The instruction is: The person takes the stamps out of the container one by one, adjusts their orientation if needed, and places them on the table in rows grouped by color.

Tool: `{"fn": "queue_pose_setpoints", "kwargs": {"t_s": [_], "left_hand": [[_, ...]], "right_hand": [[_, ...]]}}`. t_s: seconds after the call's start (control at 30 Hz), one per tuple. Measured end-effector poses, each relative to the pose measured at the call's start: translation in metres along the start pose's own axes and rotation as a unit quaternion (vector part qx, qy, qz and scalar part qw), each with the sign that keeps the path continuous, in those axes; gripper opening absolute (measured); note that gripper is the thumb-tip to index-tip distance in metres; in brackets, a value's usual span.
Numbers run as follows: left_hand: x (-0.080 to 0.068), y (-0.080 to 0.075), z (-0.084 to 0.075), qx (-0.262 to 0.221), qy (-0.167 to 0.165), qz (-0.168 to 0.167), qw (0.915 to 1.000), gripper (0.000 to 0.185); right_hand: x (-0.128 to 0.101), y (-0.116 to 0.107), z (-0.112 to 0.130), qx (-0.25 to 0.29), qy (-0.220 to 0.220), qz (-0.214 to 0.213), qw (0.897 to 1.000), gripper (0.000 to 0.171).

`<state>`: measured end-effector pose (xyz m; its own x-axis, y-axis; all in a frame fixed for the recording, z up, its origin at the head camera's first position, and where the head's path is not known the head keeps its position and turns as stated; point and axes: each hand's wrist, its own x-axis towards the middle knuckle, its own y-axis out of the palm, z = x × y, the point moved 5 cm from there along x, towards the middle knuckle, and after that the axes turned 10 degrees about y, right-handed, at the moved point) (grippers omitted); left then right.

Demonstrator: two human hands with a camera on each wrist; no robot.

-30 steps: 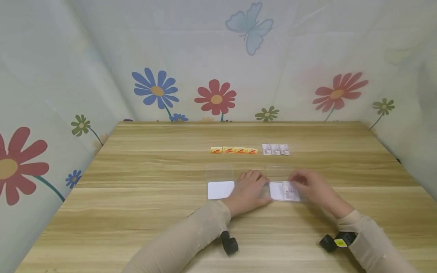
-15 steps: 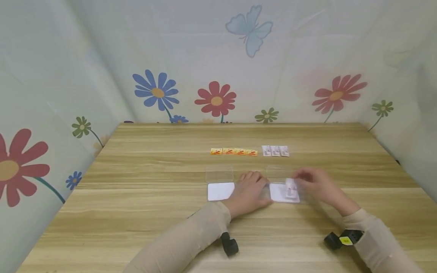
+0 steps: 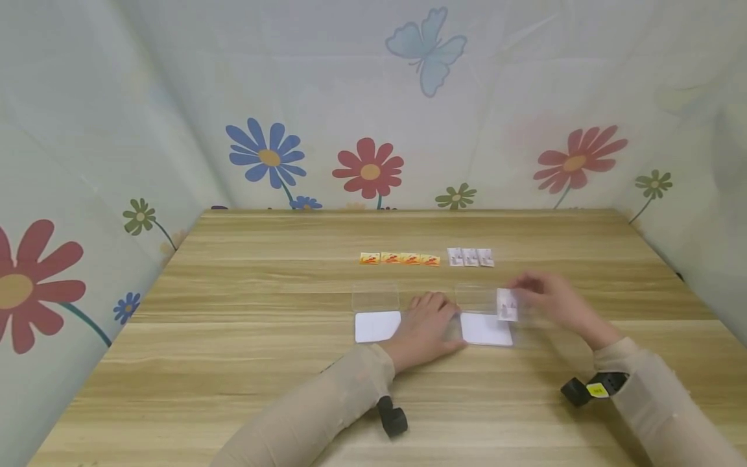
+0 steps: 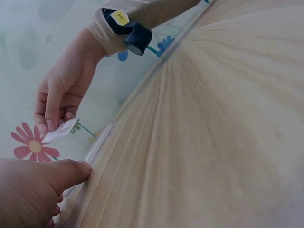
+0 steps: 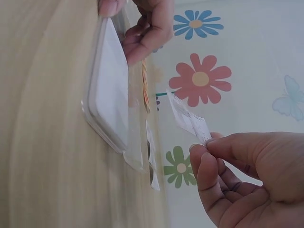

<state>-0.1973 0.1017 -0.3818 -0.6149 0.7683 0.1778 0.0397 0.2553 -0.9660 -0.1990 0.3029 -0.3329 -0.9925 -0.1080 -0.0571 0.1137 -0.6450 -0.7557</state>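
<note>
tabletop (image 3: 233, 363): wooden, carries everything.
left hand (image 3: 425, 327): lies flat with relaxed fingers between the two cases, touching the right one's edge.
right hand (image 3: 551, 301): pinches a small white packet (image 3: 506, 304), lifted just above the right clear case (image 3: 486, 328).
left clear case (image 3: 377, 324): open, white insert showing.
rows: orange packets (image 3: 399, 258) and white packets (image 3: 470, 257) lie farther back.
risk: a light fingertip pinch could let the packet slip, or the case could slide.
views: the right wrist view shows the pinch (image 5: 202, 130) closely; the head view shows the layout.
</note>
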Motion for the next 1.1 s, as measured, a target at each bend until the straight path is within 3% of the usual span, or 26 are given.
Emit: {"fn": "queue_pose_setpoints", "kwargs": {"t_s": [0.33, 0.53, 1.1], "left_hand": [[0.001, 0.000, 0.000, 0.004, 0.003, -0.007, 1.0000, 0.055], [0.001, 0.000, 0.001, 0.002, 0.005, -0.004, 1.0000, 0.055], [-0.001, -0.002, 0.000, 0.002, 0.009, -0.011, 0.9999, 0.054]], "right_hand": [[0.013, -0.019, -0.003, -0.020, 0.040, 0.001, 0.999, 0.021], [0.020, -0.026, -0.005, -0.026, 0.031, -0.009, 0.999, 0.020], [0.047, -0.034, -0.024, -0.038, 0.087, 0.004, 0.996, 0.021]]}}
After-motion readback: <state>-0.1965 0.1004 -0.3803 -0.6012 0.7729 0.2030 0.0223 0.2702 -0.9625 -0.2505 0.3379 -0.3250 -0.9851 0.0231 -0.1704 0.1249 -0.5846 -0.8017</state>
